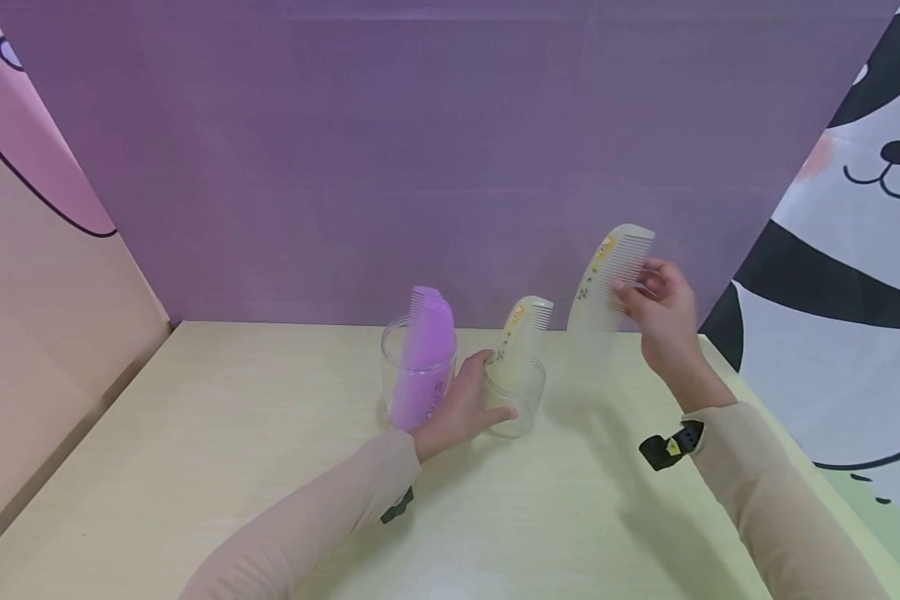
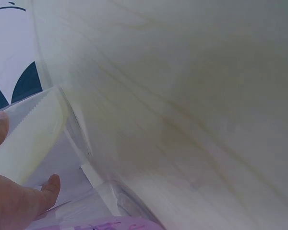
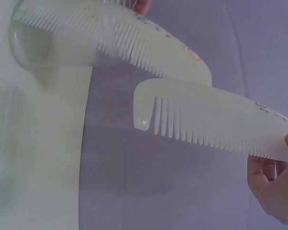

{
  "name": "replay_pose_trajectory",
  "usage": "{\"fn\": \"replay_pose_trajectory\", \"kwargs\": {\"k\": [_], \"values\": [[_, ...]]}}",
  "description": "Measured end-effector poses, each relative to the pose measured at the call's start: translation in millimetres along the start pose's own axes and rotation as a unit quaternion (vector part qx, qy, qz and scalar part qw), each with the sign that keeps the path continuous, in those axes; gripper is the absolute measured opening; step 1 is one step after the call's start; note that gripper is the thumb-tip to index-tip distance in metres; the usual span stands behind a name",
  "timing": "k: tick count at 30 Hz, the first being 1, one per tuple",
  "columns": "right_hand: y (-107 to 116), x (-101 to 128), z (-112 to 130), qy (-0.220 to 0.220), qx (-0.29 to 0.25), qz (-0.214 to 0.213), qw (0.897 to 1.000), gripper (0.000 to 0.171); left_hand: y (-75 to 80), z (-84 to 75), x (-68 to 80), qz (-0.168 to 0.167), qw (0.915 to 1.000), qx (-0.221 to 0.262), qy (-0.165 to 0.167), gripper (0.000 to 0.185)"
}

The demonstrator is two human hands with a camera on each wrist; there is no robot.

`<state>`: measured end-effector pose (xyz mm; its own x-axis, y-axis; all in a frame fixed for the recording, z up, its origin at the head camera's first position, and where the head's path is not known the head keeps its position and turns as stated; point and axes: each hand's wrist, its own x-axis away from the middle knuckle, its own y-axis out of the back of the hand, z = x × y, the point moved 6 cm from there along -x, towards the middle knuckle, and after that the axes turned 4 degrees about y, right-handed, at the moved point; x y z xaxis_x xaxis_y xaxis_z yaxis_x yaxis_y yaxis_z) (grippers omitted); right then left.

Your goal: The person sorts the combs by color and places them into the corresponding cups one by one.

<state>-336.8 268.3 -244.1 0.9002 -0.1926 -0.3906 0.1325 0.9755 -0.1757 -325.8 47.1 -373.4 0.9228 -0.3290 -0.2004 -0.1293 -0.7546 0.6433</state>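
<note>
A cream comb (image 1: 606, 279) with yellow prints is pinched by its teeth between the thumb and fingers of my right hand (image 1: 663, 312), raised at the table's far right. Its lower end looks blurred in the head view. A second cream comb (image 1: 522, 337) stands tilted in a clear cup (image 1: 513, 417). My left hand (image 1: 461, 408) holds this cup from the left, thumb at the front and fingers near the rim. Just left of that hand, a purple comb (image 1: 429, 333) leans inside another clear cup (image 1: 390, 367). In the right wrist view, the raised comb (image 3: 192, 108) overlaps the cup's comb.
The pale wooden table (image 1: 270, 400) ends at a purple backdrop (image 1: 360, 167). A panda print (image 1: 832, 358) hangs on the right and a pink printed panel (image 1: 37, 167) on the left. Black straps (image 1: 671, 448) circle the wrists.
</note>
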Motion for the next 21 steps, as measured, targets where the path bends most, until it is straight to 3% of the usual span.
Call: {"fn": "replay_pose_trajectory", "kwargs": {"k": [9,21], "values": [[-21.6,2.6,5.8,0.006,-0.028,0.006,1.0,0.03,0.5,0.2,0.3,-0.001,1.0,0.006,0.005,0.089],[-43.0,6.9,-6.9,0.012,-0.05,0.026,0.998,0.027,0.2,1.7,-0.3,0.004,0.9998,0.007,0.016,0.09]]}}
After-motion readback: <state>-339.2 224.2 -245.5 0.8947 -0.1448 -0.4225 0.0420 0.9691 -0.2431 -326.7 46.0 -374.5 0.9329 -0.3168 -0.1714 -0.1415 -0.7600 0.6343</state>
